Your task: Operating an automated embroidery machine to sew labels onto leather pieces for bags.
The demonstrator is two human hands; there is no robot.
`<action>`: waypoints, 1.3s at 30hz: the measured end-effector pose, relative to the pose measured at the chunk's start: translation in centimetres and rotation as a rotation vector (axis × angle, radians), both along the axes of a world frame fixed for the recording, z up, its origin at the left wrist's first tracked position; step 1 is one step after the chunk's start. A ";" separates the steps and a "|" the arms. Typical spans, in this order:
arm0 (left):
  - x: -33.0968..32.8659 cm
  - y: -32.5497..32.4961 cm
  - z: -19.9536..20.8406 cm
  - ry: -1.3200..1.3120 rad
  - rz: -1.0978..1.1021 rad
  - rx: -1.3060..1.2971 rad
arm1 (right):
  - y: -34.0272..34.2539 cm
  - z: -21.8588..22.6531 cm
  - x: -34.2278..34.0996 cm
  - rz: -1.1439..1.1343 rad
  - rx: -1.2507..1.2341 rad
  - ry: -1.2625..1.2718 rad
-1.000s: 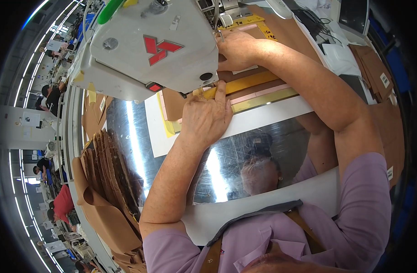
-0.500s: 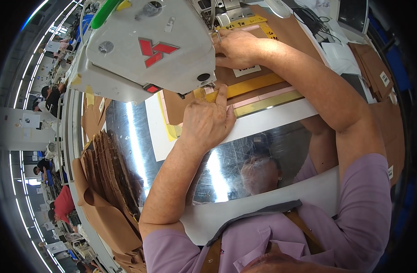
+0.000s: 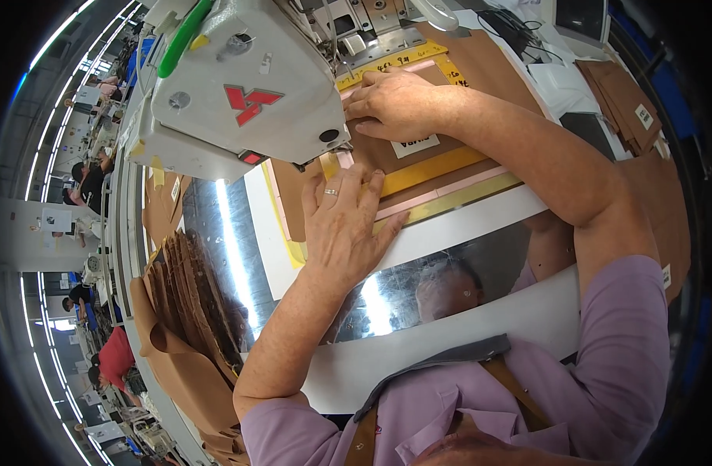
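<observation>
Brown panel point(image 3: 371, 151) lies beneath the yellow frame point(image 3: 434, 172), well apart from the table's point(image 3: 207, 221) near edge; placement appears done, the remainder indeterminable. Your left hand point(image 3: 340, 229) presses, fingers spread; your right hand's point(image 3: 399, 101) fingers bend, grip unconfirmed.

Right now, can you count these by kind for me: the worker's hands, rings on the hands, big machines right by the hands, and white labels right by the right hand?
Hands, left hand and right hand: 2
Ring: 1
Big machine: 1
White label: 1
Total: 5
</observation>
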State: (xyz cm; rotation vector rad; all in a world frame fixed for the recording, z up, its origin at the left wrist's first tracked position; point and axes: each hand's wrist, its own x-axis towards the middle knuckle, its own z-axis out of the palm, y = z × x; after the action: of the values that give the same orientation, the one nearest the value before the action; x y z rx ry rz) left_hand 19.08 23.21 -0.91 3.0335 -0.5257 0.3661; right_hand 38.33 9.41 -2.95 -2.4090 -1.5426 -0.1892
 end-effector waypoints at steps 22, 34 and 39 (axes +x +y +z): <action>2.8 9.2 3.9 -0.432 0.187 -1.155 | -3.2 0.3 -4.3 0.146 0.041 0.146; 4.2 11.3 3.5 -0.401 0.089 -0.972 | -2.7 -0.9 -4.6 0.131 0.053 0.083; 4.4 11.0 4.2 -0.321 0.118 -0.977 | -2.8 -0.8 -5.6 0.067 0.009 0.033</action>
State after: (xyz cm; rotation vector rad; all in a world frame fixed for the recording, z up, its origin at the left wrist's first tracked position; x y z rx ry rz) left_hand 23.45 34.24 3.30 2.0642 -0.0993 0.8258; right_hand 32.77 6.60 -3.78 -2.3377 -1.6008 -0.1418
